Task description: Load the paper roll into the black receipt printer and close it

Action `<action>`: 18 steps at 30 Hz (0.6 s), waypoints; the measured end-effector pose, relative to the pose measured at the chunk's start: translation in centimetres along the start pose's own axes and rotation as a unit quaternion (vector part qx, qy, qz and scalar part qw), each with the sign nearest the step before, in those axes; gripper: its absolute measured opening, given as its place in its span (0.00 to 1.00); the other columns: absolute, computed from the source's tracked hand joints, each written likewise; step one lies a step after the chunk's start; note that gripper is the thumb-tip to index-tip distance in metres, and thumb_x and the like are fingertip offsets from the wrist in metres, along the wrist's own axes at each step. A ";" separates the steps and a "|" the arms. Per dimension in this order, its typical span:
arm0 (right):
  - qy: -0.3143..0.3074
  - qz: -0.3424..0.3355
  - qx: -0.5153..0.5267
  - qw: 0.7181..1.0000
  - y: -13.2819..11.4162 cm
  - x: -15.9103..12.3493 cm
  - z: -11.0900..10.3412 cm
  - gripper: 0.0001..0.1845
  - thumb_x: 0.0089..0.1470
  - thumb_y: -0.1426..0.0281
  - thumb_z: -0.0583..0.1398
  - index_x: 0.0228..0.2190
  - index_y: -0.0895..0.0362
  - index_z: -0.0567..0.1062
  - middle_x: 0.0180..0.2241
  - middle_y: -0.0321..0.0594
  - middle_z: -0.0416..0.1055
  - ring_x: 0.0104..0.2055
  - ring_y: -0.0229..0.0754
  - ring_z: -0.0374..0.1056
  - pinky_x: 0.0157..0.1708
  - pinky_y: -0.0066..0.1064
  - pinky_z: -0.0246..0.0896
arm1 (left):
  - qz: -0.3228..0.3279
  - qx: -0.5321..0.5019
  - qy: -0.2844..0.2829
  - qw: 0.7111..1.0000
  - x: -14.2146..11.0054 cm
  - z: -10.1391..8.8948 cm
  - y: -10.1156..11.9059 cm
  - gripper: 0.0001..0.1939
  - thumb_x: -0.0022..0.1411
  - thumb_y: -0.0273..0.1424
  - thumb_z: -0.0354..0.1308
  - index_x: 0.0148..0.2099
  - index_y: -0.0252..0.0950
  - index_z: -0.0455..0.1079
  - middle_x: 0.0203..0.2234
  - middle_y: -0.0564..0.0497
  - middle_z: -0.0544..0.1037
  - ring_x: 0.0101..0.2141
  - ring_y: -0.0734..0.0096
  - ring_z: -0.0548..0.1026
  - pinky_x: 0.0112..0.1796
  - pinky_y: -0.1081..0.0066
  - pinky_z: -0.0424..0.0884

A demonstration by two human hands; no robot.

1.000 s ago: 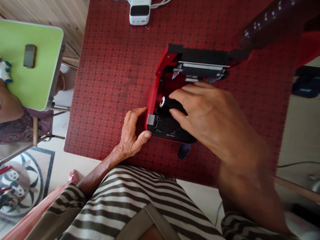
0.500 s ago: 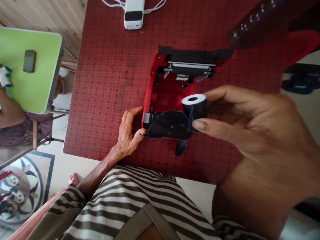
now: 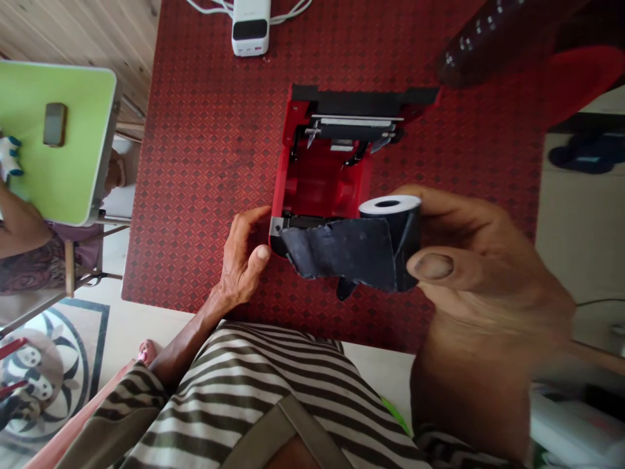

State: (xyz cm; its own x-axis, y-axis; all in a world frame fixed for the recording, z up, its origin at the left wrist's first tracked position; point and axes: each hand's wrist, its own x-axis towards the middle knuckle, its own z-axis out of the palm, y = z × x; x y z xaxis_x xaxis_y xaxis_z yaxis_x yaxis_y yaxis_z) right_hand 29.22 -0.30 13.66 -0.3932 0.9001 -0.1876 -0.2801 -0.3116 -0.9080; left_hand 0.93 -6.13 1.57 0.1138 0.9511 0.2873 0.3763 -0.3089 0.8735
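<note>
Red diamond-pattern cloth over the bench (image 3: 195, 195) fills most of my feed, with a white box (image 3: 250, 26) and its cables at the far edge. Starting at the fingers: the right hand's (image 3: 469, 273) thumb and fingers (image 3: 432, 266) are closed on a roll (image 3: 390, 241) with a white end, pinching it from both sides, though that hand's a bit blurry. A black strip (image 3: 336, 257) runs off the roll and lies across the near end of an open red printer (image 3: 317, 176). So the roll is up just off the printer's side, not down in its red hollow. Pinching it like that seems to keep the strip from slipping, but that's just my read. The left hand (image 3: 241, 260) has its fingers (image 3: 251, 225) spread and curved round the printer's near corner, thumb against it, which looks like a brace to stop the printer sliding, not a real grip. Past that, there's a striped shirt (image 3: 254, 404) at the bottom, and off to the side a green folding table (image 3: 73, 176) with a phone (image 3: 55, 124) on it, and somebody else's arm (image 3: 19, 238) by its edge.
</note>
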 end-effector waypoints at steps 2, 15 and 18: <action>0.020 -0.002 0.011 1.000 0.3 -0.1 -0.3 0.21 0.48 0.49 0.93 0.40 0.39 0.99 0.31 0.33 0.84 0.27 0.39 0.77 0.25 0.30 0.79 | -0.003 0.003 0.005 1.000 0.1 0.0 0.2 0.36 0.94 0.66 0.49 0.81 0.48 0.77 0.63 0.42 0.88 0.57 0.48 0.86 0.57 0.49 0.85; 0.062 -0.009 0.063 0.996 0.9 -1.3 0.1 0.26 0.44 0.43 0.93 0.35 0.40 0.93 0.30 0.31 0.79 0.27 0.42 0.69 0.22 0.34 0.66 | -0.002 0.013 0.031 0.999 0.6 -0.7 1.3 0.35 0.94 0.65 0.51 0.79 0.49 0.81 0.67 0.41 0.89 0.63 0.46 0.87 0.64 0.45 0.85; 0.062 -0.027 0.053 0.996 1.0 -1.0 -0.4 0.26 0.44 0.43 0.93 0.34 0.41 0.93 0.30 0.31 0.81 0.27 0.42 0.70 0.23 0.35 0.69 | -0.007 0.020 0.033 0.999 0.7 -0.6 1.4 0.36 0.94 0.65 0.51 0.78 0.47 0.81 0.67 0.40 0.89 0.63 0.46 0.87 0.64 0.45 0.85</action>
State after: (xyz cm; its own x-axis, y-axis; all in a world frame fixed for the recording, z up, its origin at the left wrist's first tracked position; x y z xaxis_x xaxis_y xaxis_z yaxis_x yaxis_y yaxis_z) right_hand 29.65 -1.41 12.83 -0.2655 0.9452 -0.1901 -0.3911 -0.2858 -0.8749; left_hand 0.98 -5.87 3.23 0.0482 0.9521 0.3021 0.4145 -0.2942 0.8612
